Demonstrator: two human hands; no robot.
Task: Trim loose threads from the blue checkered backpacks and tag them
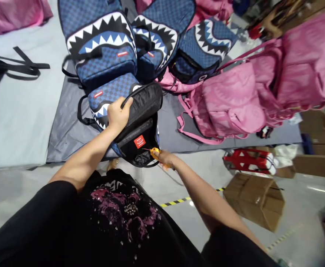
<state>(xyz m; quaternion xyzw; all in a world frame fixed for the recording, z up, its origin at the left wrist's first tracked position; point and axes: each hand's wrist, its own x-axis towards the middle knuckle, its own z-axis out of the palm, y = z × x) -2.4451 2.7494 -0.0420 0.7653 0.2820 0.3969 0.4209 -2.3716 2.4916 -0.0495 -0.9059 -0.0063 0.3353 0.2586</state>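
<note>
A blue checkered backpack [113,87] with a shark-mouth print lies on the table in front of me, its main compartment unzipped. My left hand [119,113] grips the edge of its front panel and holds it folded back. The black lining [131,148] shows inside, with a red label [139,141] sewn on it. At the bag's near opening, my right hand [164,157] is closed around a small orange-yellow tool [155,151] with a thin tip pointing into the bag. The tool's exact kind is unclear.
More blue shark backpacks [103,44] stand behind. Pink backpacks [229,96] crowd the right of the grey-covered table [68,122]. Loose black straps [23,66] lie at left. On the floor at right are an open cardboard box [251,196] and a red-and-white object [248,161].
</note>
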